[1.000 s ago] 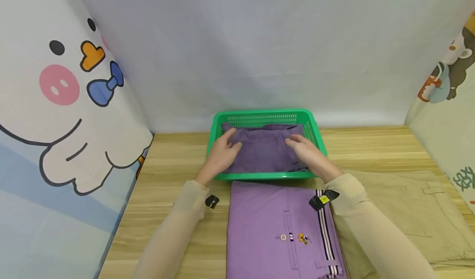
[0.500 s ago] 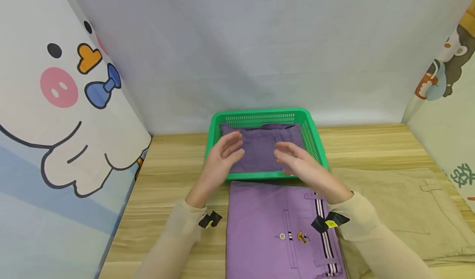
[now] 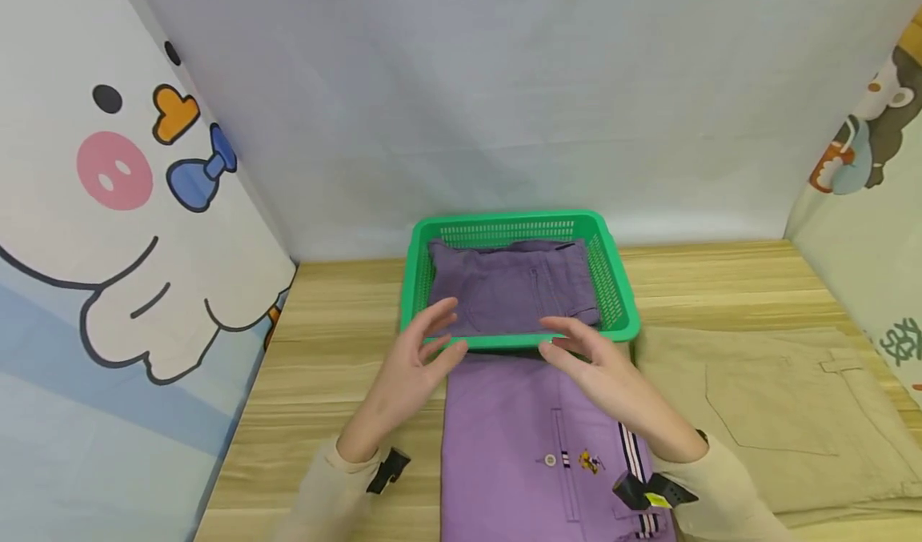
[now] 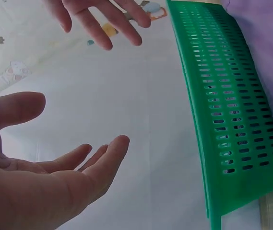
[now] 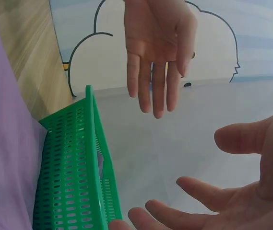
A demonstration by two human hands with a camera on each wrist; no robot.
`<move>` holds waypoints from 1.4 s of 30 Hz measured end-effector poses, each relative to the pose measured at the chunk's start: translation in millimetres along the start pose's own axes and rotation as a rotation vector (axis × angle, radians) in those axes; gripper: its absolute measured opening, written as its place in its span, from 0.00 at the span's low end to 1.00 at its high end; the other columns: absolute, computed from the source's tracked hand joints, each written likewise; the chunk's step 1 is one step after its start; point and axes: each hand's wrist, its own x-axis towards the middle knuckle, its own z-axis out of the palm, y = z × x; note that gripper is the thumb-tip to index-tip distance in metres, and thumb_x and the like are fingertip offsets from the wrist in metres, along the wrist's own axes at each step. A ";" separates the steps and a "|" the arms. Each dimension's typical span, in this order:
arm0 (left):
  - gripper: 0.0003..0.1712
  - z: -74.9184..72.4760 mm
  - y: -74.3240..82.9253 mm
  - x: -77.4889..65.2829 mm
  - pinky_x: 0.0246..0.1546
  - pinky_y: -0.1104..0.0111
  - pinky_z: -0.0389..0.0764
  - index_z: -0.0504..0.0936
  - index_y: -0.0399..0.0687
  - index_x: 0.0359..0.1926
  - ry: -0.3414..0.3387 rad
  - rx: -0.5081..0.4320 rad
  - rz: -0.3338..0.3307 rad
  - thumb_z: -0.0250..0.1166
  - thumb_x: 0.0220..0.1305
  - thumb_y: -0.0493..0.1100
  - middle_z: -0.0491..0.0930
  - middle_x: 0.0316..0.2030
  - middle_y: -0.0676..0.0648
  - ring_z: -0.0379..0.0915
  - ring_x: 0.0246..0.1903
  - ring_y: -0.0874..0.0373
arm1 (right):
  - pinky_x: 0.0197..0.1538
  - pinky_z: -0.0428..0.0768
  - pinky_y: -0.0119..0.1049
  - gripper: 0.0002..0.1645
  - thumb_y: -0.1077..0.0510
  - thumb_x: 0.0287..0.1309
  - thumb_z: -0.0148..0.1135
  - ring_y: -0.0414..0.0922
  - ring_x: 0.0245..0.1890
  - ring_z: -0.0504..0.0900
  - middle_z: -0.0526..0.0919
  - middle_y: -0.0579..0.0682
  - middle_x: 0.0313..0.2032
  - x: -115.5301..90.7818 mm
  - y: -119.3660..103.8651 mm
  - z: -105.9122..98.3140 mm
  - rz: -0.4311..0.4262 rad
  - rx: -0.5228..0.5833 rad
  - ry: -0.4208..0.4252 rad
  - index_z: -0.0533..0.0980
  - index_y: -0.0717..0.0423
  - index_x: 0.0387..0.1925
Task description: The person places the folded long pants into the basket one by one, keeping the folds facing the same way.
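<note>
My left hand hovers near the basket's front left edge, fingers relaxed and apart from the thumb, holding nothing. Opposite it, my right hand is raised over the front right edge, its fingers spread and also holding nothing. The green basket stands at the back of the table, with a folded dark purple garment lying inside. In front of it lie folded light purple trousers with a button, a small embroidered figure and a striped band. Both wrist views show the two palms facing each other above the basket's rim.
Folded khaki trousers lie to the right, alongside the light purple ones. Bare wood table shows at the left. A pale cloth wall rises behind the basket, and printed cartoon panels stand at both sides.
Both hands have lifted off the dark purple garment in the basket and drawn back toward the person, over the basket's front rim. The garment stays in the basket.
</note>
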 end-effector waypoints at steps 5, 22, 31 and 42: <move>0.37 0.6 -8.7 -11.6 0.77 0.47 0.69 0.62 0.42 0.81 0.000 0.021 -0.012 0.64 0.77 0.38 0.63 0.79 0.39 0.61 0.79 0.42 | 0.69 0.80 0.54 0.28 0.50 0.80 0.57 0.57 0.69 0.80 0.79 0.58 0.69 -11.3 9.6 9.4 -0.068 0.046 0.053 0.72 0.56 0.73; 0.45 9.8 -53.2 -49.5 0.79 0.36 0.57 0.56 0.31 0.82 -0.174 0.187 -0.240 0.64 0.77 0.50 0.55 0.81 0.28 0.51 0.81 0.29 | 0.75 0.67 0.69 0.27 0.53 0.76 0.62 0.68 0.75 0.69 0.77 0.64 0.71 -40.9 76.8 20.0 0.091 -0.025 0.143 0.75 0.64 0.68; 0.47 15.3 -79.8 -62.2 0.77 0.34 0.59 0.52 0.23 0.80 -0.204 0.099 -0.279 0.64 0.77 0.49 0.55 0.78 0.21 0.52 0.79 0.26 | 0.81 0.55 0.67 0.32 0.52 0.79 0.57 0.69 0.82 0.55 0.65 0.69 0.78 -48.8 97.3 7.7 0.250 0.042 0.144 0.67 0.65 0.75; 0.46 14.1 -91.8 -62.6 0.70 0.39 0.75 0.52 0.25 0.81 -0.184 -0.017 -0.347 0.62 0.78 0.48 0.59 0.76 0.20 0.61 0.74 0.24 | 0.82 0.50 0.68 0.45 0.48 0.82 0.53 0.73 0.82 0.47 0.46 0.76 0.81 -47.8 103.5 1.8 0.376 0.151 0.182 0.48 0.68 0.83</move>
